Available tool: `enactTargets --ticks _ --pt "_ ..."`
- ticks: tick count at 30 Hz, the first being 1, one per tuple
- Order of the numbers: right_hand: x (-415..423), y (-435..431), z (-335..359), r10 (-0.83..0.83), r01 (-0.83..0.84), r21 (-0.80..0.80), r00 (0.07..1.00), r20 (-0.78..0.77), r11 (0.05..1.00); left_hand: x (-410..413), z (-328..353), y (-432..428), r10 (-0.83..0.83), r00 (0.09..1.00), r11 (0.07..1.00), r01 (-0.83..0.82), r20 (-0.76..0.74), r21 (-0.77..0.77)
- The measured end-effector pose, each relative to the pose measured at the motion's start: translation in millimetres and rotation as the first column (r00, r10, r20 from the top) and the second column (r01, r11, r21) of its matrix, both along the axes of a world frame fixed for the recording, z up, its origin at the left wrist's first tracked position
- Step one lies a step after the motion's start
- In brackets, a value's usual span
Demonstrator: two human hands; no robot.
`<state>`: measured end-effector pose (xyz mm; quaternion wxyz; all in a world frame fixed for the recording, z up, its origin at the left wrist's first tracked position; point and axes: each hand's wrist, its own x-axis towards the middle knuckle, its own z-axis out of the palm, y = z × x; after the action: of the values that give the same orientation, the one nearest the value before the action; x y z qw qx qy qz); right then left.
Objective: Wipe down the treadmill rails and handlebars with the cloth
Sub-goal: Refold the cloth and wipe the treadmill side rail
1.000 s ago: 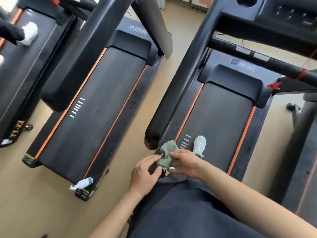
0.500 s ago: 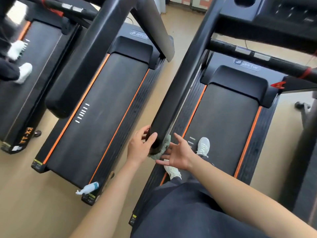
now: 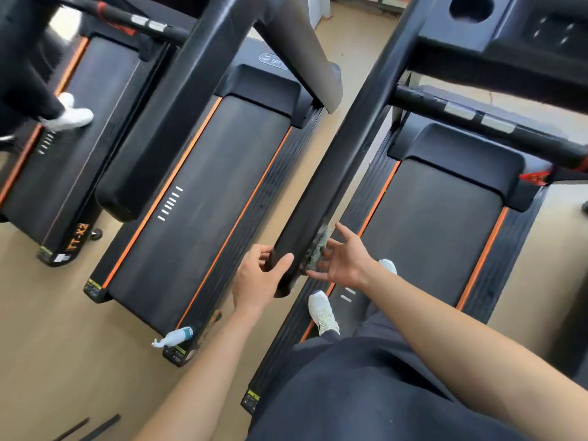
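The black left handrail (image 3: 334,160) of the treadmill I stand on runs from upper right down to its rounded end near the middle. My left hand (image 3: 257,275) grips that end, thumb over the top. A grey-green cloth (image 3: 318,253) lies bunched against the rail's right side. My right hand (image 3: 345,259) presses it there with spread, straight fingers. The front handlebar (image 3: 477,122) with silver sensor plates crosses at the upper right.
A spray bottle (image 3: 173,337) lies at the rear corner of the neighbouring treadmill (image 3: 197,202). Another person's white shoes (image 3: 68,116) move on the far-left treadmill. My own white shoes (image 3: 323,311) stand on the belt. The console cup holder (image 3: 471,9) is above.
One second ago both hands held the cloth below the rail end. Since then the left hand took the rail end and the right pressed the cloth to the rail's side.
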<state>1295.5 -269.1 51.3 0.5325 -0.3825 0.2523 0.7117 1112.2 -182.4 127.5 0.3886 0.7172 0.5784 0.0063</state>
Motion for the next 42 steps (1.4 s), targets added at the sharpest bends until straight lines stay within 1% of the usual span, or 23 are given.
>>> enactTargets --ticks 7,12,16,20,23,25,27,31,36,42 --pt "39 10 5 -0.034 0.034 -0.013 0.999 -0.008 0.999 10 7 -11 0.091 0.995 0.996 -0.091 -0.044 0.008" --pt "73 18 7 -0.052 0.052 -0.004 0.999 0.003 0.999 28 15 -10 0.131 0.985 0.991 -0.131 -0.112 0.006" --pt "97 25 5 -0.064 0.064 0.015 0.998 0.002 0.998 55 22 -6 0.081 0.991 0.995 -0.075 -0.106 0.059" --pt "123 32 6 -0.064 0.063 0.025 0.997 0.033 0.998 97 23 3 -0.042 0.994 0.99 0.055 -0.104 0.129" --pt "144 36 8 -0.064 0.062 0.04 0.996 0.061 0.997 134 21 10 -0.108 0.988 0.981 0.124 -0.112 0.148" --pt "158 39 9 -0.069 0.066 0.049 0.995 0.075 0.997 156 18 14 -0.138 0.981 0.973 0.16 -0.136 0.165" --pt "171 44 11 -0.08 0.075 0.055 0.993 0.09 0.996 171 14 18 -0.16 0.968 0.964 0.196 -0.194 0.182" --pt "194 54 15 -0.087 0.08 0.052 0.984 0.154 0.995 179 10 20 -0.135 0.941 0.96 0.202 -0.311 0.194" --pt "223 67 18 -0.101 0.092 0.048 0.969 0.227 0.995 184 13 17 -0.08 0.942 0.954 0.166 -0.326 0.247" --pt "246 81 19 -0.122 0.119 0.029 0.941 0.315 0.992 189 15 14 -0.053 0.932 0.95 0.157 -0.357 0.269"
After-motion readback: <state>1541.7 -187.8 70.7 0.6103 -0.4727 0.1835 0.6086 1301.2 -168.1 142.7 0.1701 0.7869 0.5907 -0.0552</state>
